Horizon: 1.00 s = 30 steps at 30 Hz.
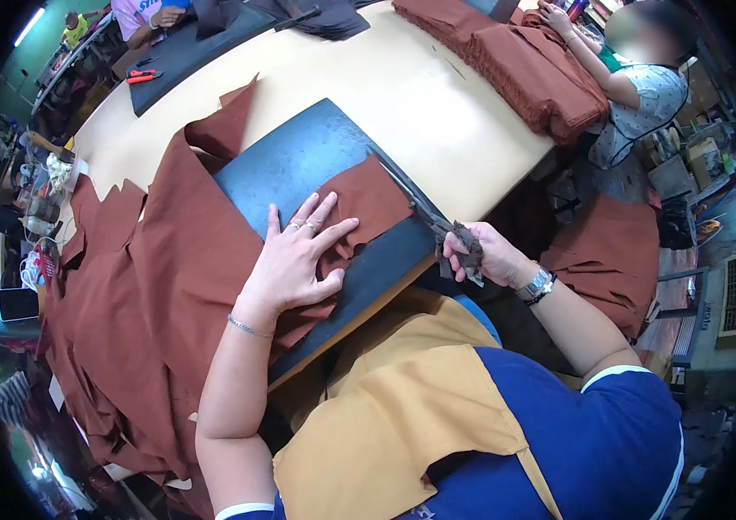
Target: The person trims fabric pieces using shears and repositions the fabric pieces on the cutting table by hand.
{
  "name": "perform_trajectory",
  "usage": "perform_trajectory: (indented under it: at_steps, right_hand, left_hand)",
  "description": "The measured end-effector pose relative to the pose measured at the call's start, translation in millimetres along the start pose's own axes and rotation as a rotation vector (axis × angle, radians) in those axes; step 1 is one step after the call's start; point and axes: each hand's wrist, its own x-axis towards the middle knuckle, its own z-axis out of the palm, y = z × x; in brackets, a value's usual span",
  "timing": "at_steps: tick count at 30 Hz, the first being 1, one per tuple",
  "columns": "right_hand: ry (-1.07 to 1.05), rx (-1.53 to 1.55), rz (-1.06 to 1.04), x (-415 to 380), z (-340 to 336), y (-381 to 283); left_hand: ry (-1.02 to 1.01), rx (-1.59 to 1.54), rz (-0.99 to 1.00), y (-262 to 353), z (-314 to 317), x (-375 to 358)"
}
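My left hand [294, 251] lies flat with its fingers spread, pressing on a small reddish-brown fabric piece [374, 204]. That piece rests on a dark blue-black board [299, 156] at the table's near edge. In my right hand [498, 253] are long dark shears [411, 192], their handles wrapped in dark rag. The blades point up and left, lying along the right edge of the fabric piece; whether they are parted is hard to see. A large reddish-brown cloth [151, 286] spreads to the left of my left hand and hangs over the table edge.
A thick folded stack of brown fabric [507, 69] sits at the table's far right, beside another person [637, 95] handling cloth. Red-handled cutters [143, 76] lie on a dark board at the back left. More brown cloth [606, 260] hangs at right.
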Motion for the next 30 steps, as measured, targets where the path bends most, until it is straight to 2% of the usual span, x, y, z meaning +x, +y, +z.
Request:
perform_trajectory:
  at_steps: [5, 9, 12, 15, 17, 20, 21, 25, 30]
  right_hand:
    - [-0.009, 0.005, -0.035, 1, -1, 3]
    - [-0.007, 0.168, -0.036, -2, -1, 11]
    - [0.019, 0.204, -0.067, -7, -4, 18]
    - [0.082, 0.242, -0.176, -14, -9, 20]
    - [0.103, 0.257, -0.258, -14, -19, 23]
    - [0.166, 0.23, -0.322, -8, -37, 27]
    - [0.186, 0.251, -0.304, -8, -38, 21]
    - [0.167, 0.188, -0.344, -1, -46, 21]
    - [0.09, 0.146, -0.371, -4, -38, 16]
  left_hand:
    - [0.004, 0.004, 0.01, 0, 1, 0]
    - [0.031, -0.047, -0.026, 2, -3, -4]
    - [0.179, -0.102, -0.19, 2, -17, -24]
    - [0.31, -0.061, -0.586, 20, -38, -70]
    - [0.295, 0.048, -0.931, 16, -19, -107]
    - [0.189, 0.093, -1.141, 23, 17, -134]
    - [0.184, 0.195, -1.108, 31, 23, -130]
    - [0.176, 0.212, -0.894, 36, 20, -80]
    - [0.224, 0.23, -0.454, -30, 15, -1]
